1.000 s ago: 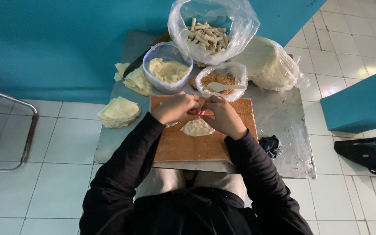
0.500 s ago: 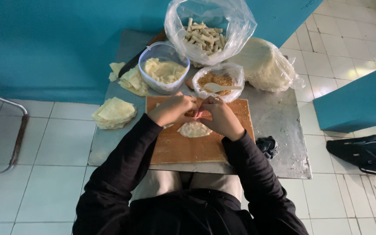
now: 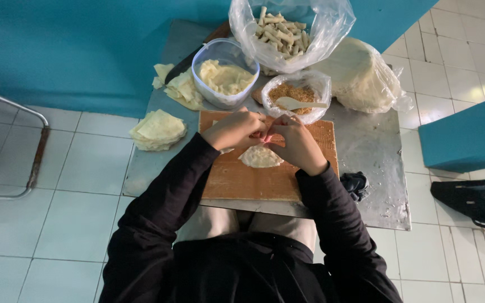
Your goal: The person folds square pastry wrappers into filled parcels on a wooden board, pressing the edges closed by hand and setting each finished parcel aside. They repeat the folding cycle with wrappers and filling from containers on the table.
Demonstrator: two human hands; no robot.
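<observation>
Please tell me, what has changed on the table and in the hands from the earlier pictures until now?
Almost nothing changed. The left hand and right hand stay together over the pale wrapper on the wooden board, still pinching it at its top edge; only the fingers shifted slightly. The tub, the bag of rolls, the filling bag with spoon and the wrapper stack kept their places.

Kitchen, steel table (image 3: 366, 151), cutting board (image 3: 254, 179)

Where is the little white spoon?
In the head view, the white spoon lies in the small bag of brown filling, just beyond the wooden board, above the right hand.
</observation>
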